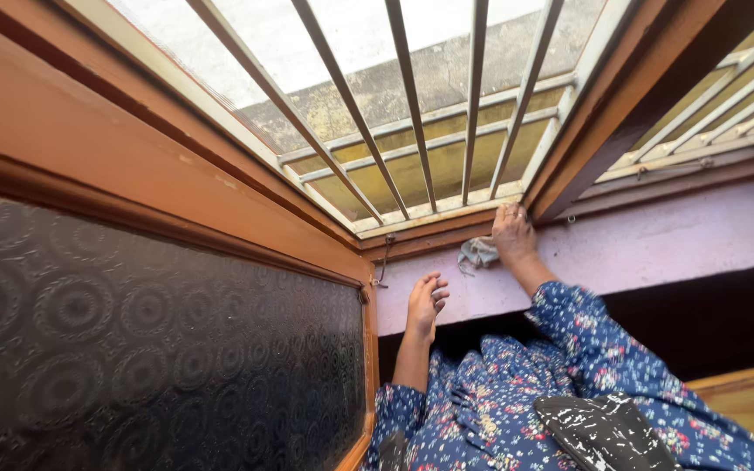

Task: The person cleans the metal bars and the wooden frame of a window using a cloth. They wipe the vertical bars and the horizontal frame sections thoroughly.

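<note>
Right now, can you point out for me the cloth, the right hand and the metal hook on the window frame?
cloth (476,253): head view, on its crumpled grey middle.
right hand (511,234): head view, on the back of the hand.
hook (384,260): head view, on its thin hanging shaft.

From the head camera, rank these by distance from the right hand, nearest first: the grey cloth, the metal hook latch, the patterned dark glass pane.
From the right hand:
1. Grey cloth, bunched under and beside the hand on the sill.
2. Metal hook latch, hanging further left at the frame corner.
3. Patterned dark glass pane, far left in the open shutter.
</note>
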